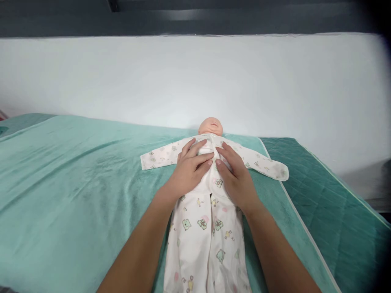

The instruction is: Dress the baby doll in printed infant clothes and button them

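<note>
A baby doll lies on its back, its head point(210, 126) at the far end against the wall and its face upward. It wears a white baby romper point(198, 240) printed with small green bears, both sleeves stretched out sideways. My left hand point(191, 167) rests on the chest, thumb and forefinger closed at the front opening, other fingers spread over the cloth. Opposite it, my right hand point(236, 175) has its thumb and forefinger at the same opening. The fingertips of both hands nearly meet at the middle; the bit of cloth between them is mostly hidden.
A light green plush blanket point(76, 183) lies under the doll. At the right, a darker green quilted cover point(330, 195) shows beyond the blanket's pale edge. Behind stands a white wall point(152, 81) with a dark ledge point(183, 18) above it.
</note>
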Motion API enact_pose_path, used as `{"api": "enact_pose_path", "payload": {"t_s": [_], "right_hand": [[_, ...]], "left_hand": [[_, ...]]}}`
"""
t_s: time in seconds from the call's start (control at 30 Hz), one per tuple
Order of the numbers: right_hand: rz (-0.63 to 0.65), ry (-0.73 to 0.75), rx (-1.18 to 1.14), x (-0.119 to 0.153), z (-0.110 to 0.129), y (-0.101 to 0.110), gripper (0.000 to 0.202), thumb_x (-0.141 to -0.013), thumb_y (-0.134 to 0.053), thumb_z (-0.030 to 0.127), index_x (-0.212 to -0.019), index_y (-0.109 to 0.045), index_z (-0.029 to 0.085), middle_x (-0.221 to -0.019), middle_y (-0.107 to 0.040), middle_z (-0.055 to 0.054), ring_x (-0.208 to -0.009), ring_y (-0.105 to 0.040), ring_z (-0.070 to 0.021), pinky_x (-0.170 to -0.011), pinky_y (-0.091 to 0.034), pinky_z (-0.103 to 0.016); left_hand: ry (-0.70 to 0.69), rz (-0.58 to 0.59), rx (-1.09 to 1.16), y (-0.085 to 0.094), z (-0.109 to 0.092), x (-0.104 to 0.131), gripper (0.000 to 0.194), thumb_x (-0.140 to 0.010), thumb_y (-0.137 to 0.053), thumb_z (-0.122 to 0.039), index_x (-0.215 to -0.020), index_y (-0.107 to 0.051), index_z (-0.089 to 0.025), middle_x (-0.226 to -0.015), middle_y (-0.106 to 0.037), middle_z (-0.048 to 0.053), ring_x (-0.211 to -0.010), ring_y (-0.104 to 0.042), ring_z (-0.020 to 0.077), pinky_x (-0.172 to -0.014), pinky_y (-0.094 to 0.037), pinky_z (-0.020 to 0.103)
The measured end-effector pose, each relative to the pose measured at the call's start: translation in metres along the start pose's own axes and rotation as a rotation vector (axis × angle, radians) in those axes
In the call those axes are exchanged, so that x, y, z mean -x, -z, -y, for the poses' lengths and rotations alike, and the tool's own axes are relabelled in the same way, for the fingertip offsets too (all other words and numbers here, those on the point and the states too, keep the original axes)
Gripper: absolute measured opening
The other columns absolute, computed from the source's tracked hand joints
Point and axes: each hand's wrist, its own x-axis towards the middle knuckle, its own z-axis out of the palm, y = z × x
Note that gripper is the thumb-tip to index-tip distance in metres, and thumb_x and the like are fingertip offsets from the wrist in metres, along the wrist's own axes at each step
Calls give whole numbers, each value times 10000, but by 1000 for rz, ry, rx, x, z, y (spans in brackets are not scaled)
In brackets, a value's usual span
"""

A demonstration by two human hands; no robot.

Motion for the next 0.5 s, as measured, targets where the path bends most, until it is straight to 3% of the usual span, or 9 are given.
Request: {"api": "enact_pose_path", "payload": {"t_s": [0.23, 0.37, 0.5], "right_hand": [[0, -20, 2, 0, 2, 1, 365, -957, -516, 406, -1311, -603, 375, -1549, -402, 15, -1447, -340, -253, -1187, -298, -531], [-9, -28, -9, 0, 4, 1, 331, -954, -526, 390, -1262, -644, 359, -1536, -423, 14, -1439, -355, -244, -1190, -303, -504], [-50, -34, -66, 0, 7, 2, 279, -950, -534, 375, -1161, -708, 313, -1477, -503, -9, -1405, -410, -238, -1178, -326, -488]], "left_hand": [[57, -183, 116, -6, -1, -4, 316, -955, -497, -326, -1249, -607, -286, -1494, -486, 17, -1472, -278, 213, -1202, -273, 475], [54, -127, 97, -7, 0, -4, 386, -983, -437, -369, -1333, -578, -286, -1529, -448, 0, -1501, -230, 206, -1223, -239, 477], [55, -133, 105, -4, -3, -4, 361, -984, -432, -407, -1213, -675, -270, -1488, -498, 5, -1457, -341, 200, -1221, -269, 456]]}}
